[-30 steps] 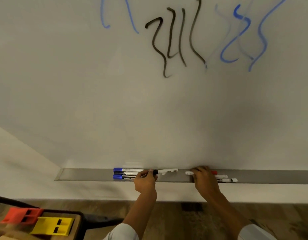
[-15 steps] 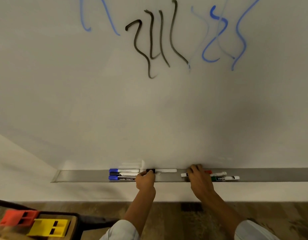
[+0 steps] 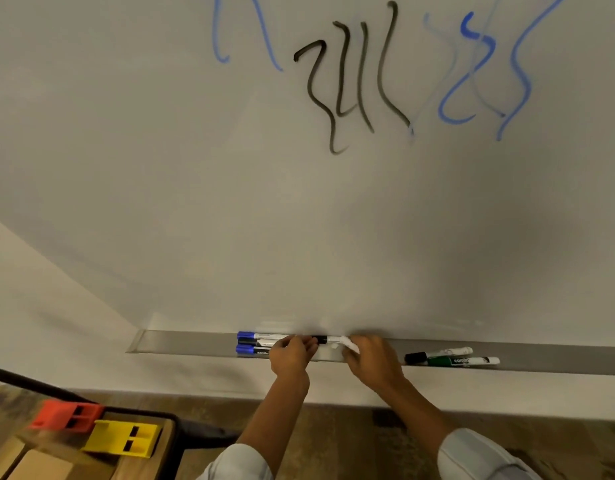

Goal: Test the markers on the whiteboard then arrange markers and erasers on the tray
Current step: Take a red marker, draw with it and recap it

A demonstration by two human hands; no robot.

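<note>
A grey tray (image 3: 188, 342) runs along the bottom of the whiteboard (image 3: 230, 185), which carries black and blue scribbles. At the tray's left lie three capped markers (image 3: 252, 342), two blue and one black. My left hand (image 3: 290, 355) and my right hand (image 3: 372, 358) meet over a black-capped white marker (image 3: 328, 339) on the tray; the left fingers close on its cap end, the right on its barrel. To the right lie a black marker (image 3: 437, 355) and a green marker (image 3: 462, 361).
At the lower left a wooden surface (image 3: 140, 462) holds a red eraser (image 3: 65, 415), a yellow eraser (image 3: 121, 438) and pale blocks. A wood-look floor lies below the wall. The tray stretches on to the right edge.
My right hand has moved left from the right-hand markers to the black-capped marker, uncovering the black and green ones. My left hand stays at the marker's cap end.
</note>
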